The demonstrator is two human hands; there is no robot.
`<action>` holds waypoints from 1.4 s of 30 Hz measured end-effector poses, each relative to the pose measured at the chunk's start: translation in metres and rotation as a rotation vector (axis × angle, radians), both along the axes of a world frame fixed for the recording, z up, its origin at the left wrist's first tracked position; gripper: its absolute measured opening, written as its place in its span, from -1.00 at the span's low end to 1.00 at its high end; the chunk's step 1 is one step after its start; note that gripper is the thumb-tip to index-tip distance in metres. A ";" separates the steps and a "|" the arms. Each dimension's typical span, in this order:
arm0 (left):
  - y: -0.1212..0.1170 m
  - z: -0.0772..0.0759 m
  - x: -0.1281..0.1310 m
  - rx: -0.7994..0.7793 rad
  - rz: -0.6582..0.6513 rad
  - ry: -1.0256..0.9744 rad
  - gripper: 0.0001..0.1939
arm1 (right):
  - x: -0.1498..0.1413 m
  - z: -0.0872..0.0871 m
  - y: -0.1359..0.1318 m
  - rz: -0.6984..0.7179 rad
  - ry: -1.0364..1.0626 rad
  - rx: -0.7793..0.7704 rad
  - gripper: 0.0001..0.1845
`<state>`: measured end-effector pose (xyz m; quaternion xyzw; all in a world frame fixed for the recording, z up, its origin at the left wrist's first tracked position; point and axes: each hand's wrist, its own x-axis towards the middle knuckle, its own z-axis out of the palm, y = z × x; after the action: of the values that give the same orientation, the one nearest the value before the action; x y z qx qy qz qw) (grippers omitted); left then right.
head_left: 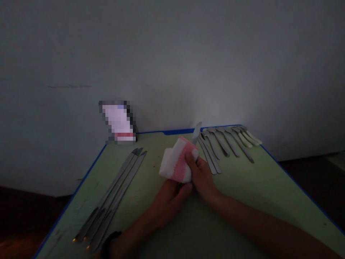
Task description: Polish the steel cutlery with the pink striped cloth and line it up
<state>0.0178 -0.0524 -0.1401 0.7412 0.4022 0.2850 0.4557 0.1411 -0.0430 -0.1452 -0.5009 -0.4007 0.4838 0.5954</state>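
Note:
A folded pink-and-white cloth (178,162) is wrapped around a table knife, whose blade (197,133) sticks out beyond it to the upper right. My right hand (202,176) grips the cloth, its thumb pressed on the pink side. Just below the cloth, my left hand (171,201) is closed at the knife's lower end; its fingers and the handle are mostly hidden. Both hands are over the middle of the table. To the left of them lie several table knives (115,198), side by side with blades pointing away.
On the green, blue-edged table (140,230), several spoons (223,140) and other cutlery lie in a row at the back right. White-handled pieces (245,138) end that row. A blurred-out phone-like object (118,122) leans against the grey wall (172,64) at the back left.

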 end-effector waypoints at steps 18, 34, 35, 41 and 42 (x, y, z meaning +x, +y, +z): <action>0.003 0.003 -0.004 0.017 -0.103 0.215 -0.66 | 0.009 0.026 0.016 -0.109 0.388 0.064 -0.74; 0.003 0.000 -0.005 -0.004 -0.030 0.210 -0.61 | -0.005 0.012 -0.004 -0.056 -0.003 -0.022 -0.56; 0.005 -0.001 -0.005 0.017 -0.006 0.226 -0.60 | -0.009 0.008 -0.008 -0.026 -0.016 -0.037 -0.55; 0.005 0.005 -0.007 -0.087 -0.079 0.098 -0.65 | -0.001 0.010 -0.001 0.004 0.040 -0.045 -0.55; 0.003 0.007 -0.008 -0.110 -0.139 0.048 -0.68 | 0.003 0.011 0.002 -0.011 0.050 -0.047 -0.55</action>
<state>0.0101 -0.0495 -0.1334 0.7479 0.3755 0.2121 0.5046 0.1438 -0.0415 -0.1339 -0.5047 -0.3716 0.5022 0.5958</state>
